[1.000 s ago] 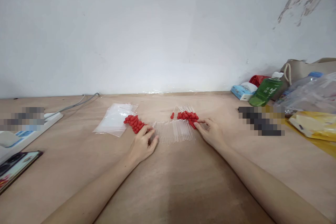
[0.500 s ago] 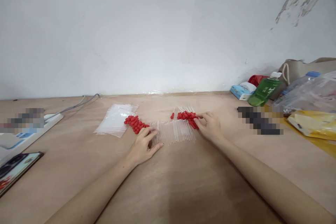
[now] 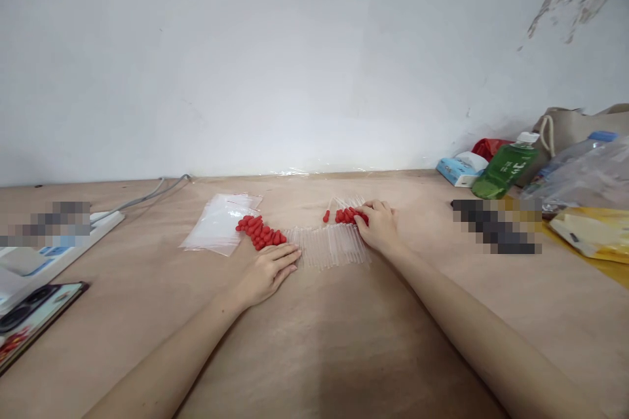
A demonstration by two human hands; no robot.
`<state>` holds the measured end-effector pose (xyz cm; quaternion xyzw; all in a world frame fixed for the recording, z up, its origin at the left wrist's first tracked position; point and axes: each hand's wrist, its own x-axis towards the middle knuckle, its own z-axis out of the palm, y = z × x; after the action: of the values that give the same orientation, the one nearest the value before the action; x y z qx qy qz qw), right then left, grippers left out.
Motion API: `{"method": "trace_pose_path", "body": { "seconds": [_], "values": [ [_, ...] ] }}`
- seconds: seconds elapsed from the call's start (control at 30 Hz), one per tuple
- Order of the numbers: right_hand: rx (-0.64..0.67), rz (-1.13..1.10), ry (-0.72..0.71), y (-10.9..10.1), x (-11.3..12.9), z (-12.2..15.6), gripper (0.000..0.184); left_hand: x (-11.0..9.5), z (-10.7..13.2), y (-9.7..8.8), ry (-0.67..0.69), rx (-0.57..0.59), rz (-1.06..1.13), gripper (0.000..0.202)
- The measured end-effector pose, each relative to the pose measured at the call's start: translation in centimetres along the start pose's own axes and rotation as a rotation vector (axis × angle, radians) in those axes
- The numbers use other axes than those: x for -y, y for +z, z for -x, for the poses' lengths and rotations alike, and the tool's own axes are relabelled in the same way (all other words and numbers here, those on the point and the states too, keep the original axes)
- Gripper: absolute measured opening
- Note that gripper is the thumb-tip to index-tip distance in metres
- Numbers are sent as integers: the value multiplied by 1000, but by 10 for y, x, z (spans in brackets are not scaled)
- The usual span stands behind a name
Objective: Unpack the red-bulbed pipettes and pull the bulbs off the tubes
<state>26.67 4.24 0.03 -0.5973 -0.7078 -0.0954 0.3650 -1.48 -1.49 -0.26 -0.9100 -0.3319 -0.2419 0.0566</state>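
Note:
A row of clear thin plastic tubes [image 3: 329, 247] lies side by side on the wooden table. My left hand [image 3: 269, 268] rests at the row's left end, fingers stretched out and nearly flat. Just above it is a heap of loose red rubber bulbs [image 3: 260, 232]. My right hand [image 3: 381, 228] is beyond the row's right end, thumb and fingers bent round some red bulbs of a second cluster [image 3: 345, 215]; its fingertips are partly hidden. Clear stems [image 3: 351, 200] reach back from that cluster. One red-bulbed dropper [image 3: 326, 216] lies a little apart on its left.
Clear zip bags [image 3: 211, 226] lie left of the loose bulbs. A power strip [image 3: 105, 226] with a grey cable and a phone [image 3: 39, 321] are at far left. On the right are a tissue pack [image 3: 457, 171], a green bottle [image 3: 506, 167], a blurred dark object [image 3: 496, 229] and plastic bags [image 3: 584, 177].
My right hand has moved slightly left and back over the red bulbs, covering more of them. The left hand's thumb has drawn in and its fingers have flattened. The view has shifted slightly.

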Motion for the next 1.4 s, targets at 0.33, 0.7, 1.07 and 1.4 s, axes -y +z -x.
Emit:
{"method": "trace_pose_path", "body": {
  "seconds": [0.33,0.7,1.07,1.4],
  "values": [
    [-35,-119,60,-1,4,-2,21,-5,2,-2,-1,-100,4,31],
    [41,-422,-297,-47,21,38,19,-21,-8,-6,-12,-318,-109,45],
    [210,-396,-486,-49,42,73,19,-48,-18,4,55,-232,-179,12],
    [4,-222,-542,-42,48,75,13,-50,-15,2,116,-202,-211,16]
  ]
}}
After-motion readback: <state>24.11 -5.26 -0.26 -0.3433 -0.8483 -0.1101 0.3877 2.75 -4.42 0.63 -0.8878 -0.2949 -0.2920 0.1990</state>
